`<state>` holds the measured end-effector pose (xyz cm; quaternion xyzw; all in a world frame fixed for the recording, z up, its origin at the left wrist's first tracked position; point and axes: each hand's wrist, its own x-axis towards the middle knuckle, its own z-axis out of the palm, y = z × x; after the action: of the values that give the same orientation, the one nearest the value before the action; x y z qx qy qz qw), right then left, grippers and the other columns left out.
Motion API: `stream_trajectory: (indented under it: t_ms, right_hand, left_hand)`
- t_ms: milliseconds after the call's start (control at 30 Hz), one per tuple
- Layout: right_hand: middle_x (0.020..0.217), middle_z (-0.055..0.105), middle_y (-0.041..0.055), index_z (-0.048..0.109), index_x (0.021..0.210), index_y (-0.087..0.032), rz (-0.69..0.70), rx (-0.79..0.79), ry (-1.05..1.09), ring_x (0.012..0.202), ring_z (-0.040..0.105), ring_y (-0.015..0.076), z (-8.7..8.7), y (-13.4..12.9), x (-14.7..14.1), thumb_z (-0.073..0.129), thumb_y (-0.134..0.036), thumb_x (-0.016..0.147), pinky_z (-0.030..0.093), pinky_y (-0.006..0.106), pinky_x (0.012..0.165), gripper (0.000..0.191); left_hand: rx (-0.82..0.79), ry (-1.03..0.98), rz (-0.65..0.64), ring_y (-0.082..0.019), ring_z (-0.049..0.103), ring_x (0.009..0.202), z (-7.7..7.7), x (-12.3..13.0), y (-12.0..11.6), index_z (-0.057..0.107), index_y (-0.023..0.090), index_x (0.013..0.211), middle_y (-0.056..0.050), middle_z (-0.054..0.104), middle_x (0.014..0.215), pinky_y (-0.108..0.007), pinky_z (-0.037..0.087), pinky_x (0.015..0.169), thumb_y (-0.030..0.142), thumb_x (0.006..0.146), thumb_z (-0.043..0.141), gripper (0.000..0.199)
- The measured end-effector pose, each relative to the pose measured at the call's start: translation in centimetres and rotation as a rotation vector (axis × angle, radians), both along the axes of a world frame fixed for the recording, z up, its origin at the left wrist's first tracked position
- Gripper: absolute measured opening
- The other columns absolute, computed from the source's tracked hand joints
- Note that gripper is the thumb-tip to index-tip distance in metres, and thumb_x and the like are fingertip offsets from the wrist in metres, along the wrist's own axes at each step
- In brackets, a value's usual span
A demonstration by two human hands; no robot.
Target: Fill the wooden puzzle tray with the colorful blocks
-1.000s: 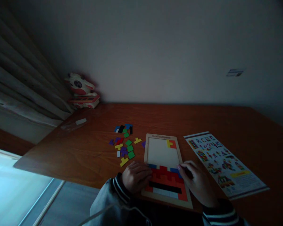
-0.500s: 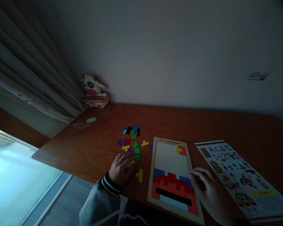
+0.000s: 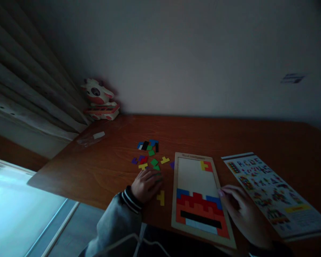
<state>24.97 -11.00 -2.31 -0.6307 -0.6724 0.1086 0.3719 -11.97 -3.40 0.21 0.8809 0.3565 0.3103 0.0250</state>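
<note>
A brown wooden table (image 3: 198,137) runs back to a grey wall (image 3: 189,64). The half-curled right hand (image 3: 238,207) meets the right rim of the puzzle tray (image 3: 195,178); the left hand (image 3: 147,185) covers loose pieces (image 3: 154,162) (whether either grips anything, I cannot tell). Three yellow pieces (image 3: 165,160) show; beyond, one toy cow (image 3: 103,111).

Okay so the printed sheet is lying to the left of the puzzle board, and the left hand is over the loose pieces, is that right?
Not quite: the head view shows the printed sheet to the right of the puzzle board. The left hand is indeed over the loose pieces.
</note>
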Motion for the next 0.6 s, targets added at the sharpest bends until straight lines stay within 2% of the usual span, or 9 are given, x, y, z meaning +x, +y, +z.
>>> stream_trajectory:
  t_ms: [133, 433, 500, 600]
  right_hand:
    - [0.096, 0.066, 0.0045, 0.065, 0.093, -0.024, -0.010, -0.009, 0.037, 0.084, 0.065, 0.0196, 0.2, 0.0, -0.1, 0.055, -0.045, 0.093, 0.054, 0.033, 0.073, 0.023]
    - [0.095, 0.068, 0.0056, 0.065, 0.092, -0.023, 0.008, 0.018, 0.016, 0.085, 0.067, 0.0205, 0.2, -0.3, -0.2, 0.054, -0.045, 0.093, 0.054, 0.033, 0.074, 0.024]
    - [0.095, 0.068, 0.0060, 0.065, 0.091, -0.023, 0.020, 0.029, 0.001, 0.087, 0.067, 0.0210, 0.0, -0.2, -0.2, 0.054, -0.045, 0.093, 0.055, 0.033, 0.074, 0.025]
    - [0.095, 0.069, 0.0064, 0.066, 0.092, -0.023, 0.038, 0.046, -0.006, 0.087, 0.068, 0.0215, -0.1, -0.2, -0.2, 0.054, -0.046, 0.093, 0.055, 0.034, 0.075, 0.026]
  left_hand:
    - [-0.036, -0.006, -0.138, -0.023, 0.064, 0.107, 0.2, 0.8, -1.0, 0.065, 0.020, 0.118, -0.008, 0.071, 0.115, -0.038, 0.055, 0.089, 0.028, 0.091, 0.063, 0.028]
    - [0.034, -0.046, -0.170, -0.026, 0.067, 0.095, -0.6, 0.2, -3.7, 0.066, 0.021, 0.117, -0.008, 0.076, 0.103, -0.041, 0.051, 0.083, 0.055, 0.078, 0.074, 0.053]
    - [0.049, -0.037, -0.165, -0.024, 0.068, 0.091, -0.5, 0.3, -4.2, 0.067, 0.022, 0.116, -0.007, 0.076, 0.101, -0.040, 0.051, 0.081, 0.054, 0.080, 0.073, 0.049]
    - [0.039, -0.015, -0.130, -0.021, 0.070, 0.086, -0.2, 0.6, -4.5, 0.068, 0.022, 0.115, -0.006, 0.077, 0.098, -0.036, 0.051, 0.077, 0.042, 0.088, 0.068, 0.034]
